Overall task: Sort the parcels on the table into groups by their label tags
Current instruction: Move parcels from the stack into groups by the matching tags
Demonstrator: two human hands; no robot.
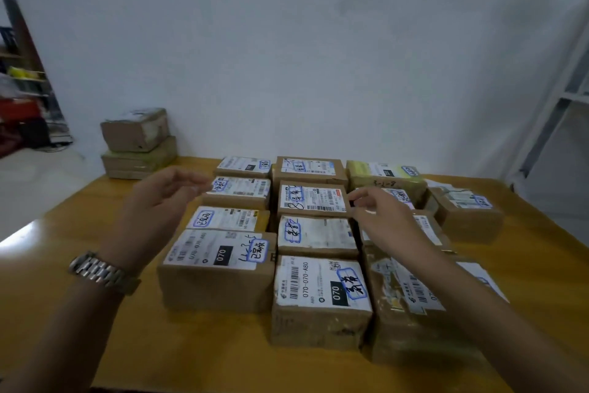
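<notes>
1. Now the parcels (318,233) lie in three close columns on the yellow desk (95,265), labels up, with one box (468,214) just to the right
2. Left hand (159,198) hovers over the left column, fingers (191,180) loosely spread, holding nothing
3. Right hand (382,217) hangs above the right column, fingers (360,198) open and empty
4. Two stacked boxes (138,144) sit at the far left corner

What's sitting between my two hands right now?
In the head view, the middle column's second-from-back parcel lies between the left hand and the right hand, both open above the parcels.
</notes>
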